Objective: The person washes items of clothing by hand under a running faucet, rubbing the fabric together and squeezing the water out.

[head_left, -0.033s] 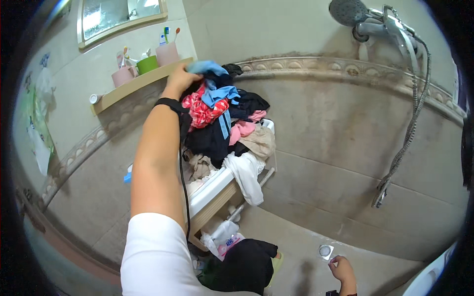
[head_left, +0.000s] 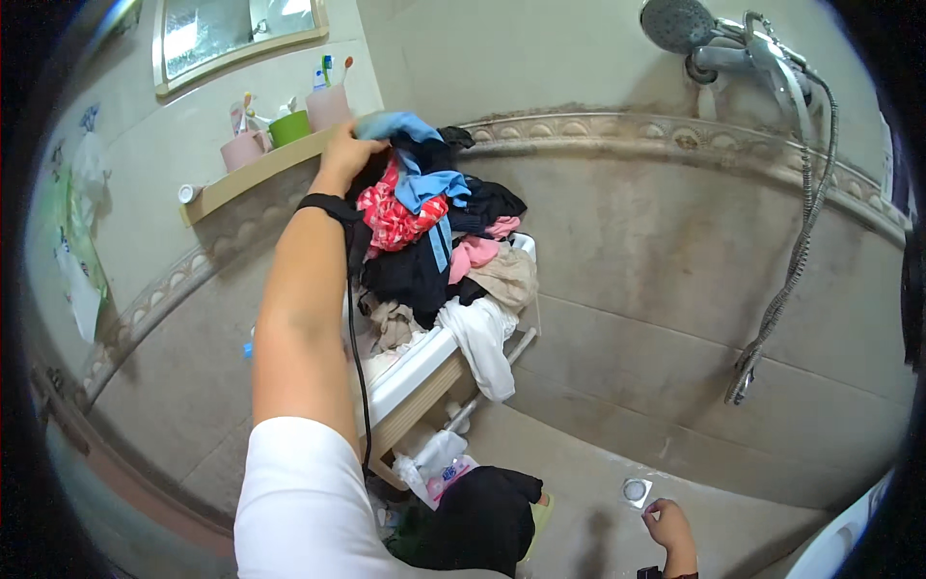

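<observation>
With my left arm stretched out, my left hand [head_left: 347, 156] is closed on a light blue and navy garment [head_left: 403, 125] at the top of a heap of clothes. Just below it lies a red and white patterned cloth [head_left: 397, 214]. Black, pink and beige clothes [head_left: 505, 277] make up more of the heap, which fills a white washbasin [head_left: 413, 379]. A white garment [head_left: 479, 344] hangs over the basin's front edge. Low on the right, my right hand [head_left: 669, 527] is held apart from the heap, its fingers pinched together; whatever they hold, if anything, cannot be made out.
A wall shelf [head_left: 253, 174] carries pink cups and a green cup [head_left: 288, 127] with toothbrushes, below a mirror [head_left: 236, 37]. A shower head [head_left: 678, 25] and its hose [head_left: 797, 261] hang on the right wall. On the floor is a drain [head_left: 635, 492].
My left hand has shifted slightly to the left, drawing the top of the blue garment with it. My right hand stays where it was.
</observation>
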Motion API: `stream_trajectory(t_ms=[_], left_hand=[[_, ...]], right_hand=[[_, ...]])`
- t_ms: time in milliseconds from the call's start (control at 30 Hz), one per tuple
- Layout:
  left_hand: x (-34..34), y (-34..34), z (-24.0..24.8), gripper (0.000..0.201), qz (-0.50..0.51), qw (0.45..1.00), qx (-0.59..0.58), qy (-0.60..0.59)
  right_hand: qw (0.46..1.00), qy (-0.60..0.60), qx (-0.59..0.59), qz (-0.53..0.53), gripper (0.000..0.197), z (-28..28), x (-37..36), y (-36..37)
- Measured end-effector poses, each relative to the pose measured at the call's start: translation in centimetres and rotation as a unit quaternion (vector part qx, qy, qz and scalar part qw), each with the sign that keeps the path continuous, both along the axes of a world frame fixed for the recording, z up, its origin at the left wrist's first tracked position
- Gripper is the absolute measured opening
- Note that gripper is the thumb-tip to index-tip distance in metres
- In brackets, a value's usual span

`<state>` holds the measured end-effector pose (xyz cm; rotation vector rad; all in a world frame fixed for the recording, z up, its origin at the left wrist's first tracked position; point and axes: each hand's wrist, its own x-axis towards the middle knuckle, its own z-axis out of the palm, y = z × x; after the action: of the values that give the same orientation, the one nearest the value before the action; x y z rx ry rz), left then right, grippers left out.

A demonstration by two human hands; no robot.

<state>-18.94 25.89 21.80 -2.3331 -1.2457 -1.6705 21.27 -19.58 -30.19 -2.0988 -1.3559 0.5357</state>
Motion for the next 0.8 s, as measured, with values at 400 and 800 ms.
stream_trajectory(t_ms=[400, 800], left_hand=[[6.6, -15.3, 9.8, 0.033, -0.134, 0.937, 0.288, -0.148], [21.0, -26.0, -6.2, 0.035, -0.476, 0.877, -0.061, -0.005]], right_hand=[[0.999, -0.005, 0.043, -0.018, 0.016, 0.1, 0.2, -2.2], [0.988, -0.039, 0.133, -0.064, 0.023, 6.1, 0.9, -5.3]])
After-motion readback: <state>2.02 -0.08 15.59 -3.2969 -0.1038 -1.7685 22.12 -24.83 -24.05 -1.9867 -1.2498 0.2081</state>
